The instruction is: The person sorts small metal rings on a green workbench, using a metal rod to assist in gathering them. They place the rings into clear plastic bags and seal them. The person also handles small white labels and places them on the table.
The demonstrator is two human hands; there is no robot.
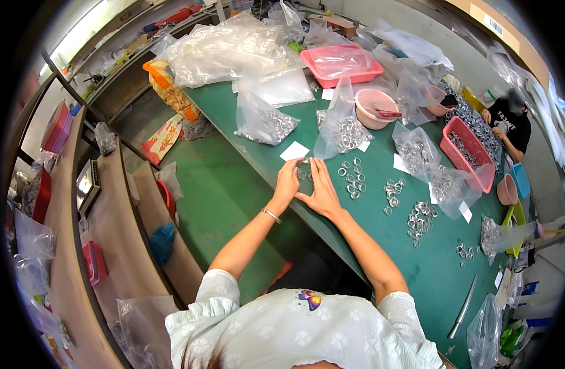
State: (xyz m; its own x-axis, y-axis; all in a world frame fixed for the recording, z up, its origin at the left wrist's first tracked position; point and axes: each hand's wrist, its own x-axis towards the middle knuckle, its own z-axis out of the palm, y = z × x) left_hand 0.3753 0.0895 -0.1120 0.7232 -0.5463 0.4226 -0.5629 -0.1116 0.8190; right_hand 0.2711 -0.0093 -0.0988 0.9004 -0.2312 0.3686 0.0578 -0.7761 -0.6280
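Near the front edge of the green table [381, 240], my two hands frame a small cluster of silver metal rings [304, 173]. My left hand [287, 183] lies along their left side with its fingers stretched forward. On the other side, my right hand [323, 192] rests flat, fingers extended and thumb toward the left hand. The fingers partly hide the rings between them. Just right of my right hand sits a loose group of silver rings [354, 178]. Beyond the hands are a white paper slip [294, 151] and a clear bag of rings [343, 132].
More ring piles [421, 220] lie to the right. A pink basket [476, 161] of small metal parts, a pink bucket [373, 111] and a pink tray [341, 79] stand farther back. A tapered metal rod [464, 307] lies at the near right. Another person [509, 126] sits at the far right.
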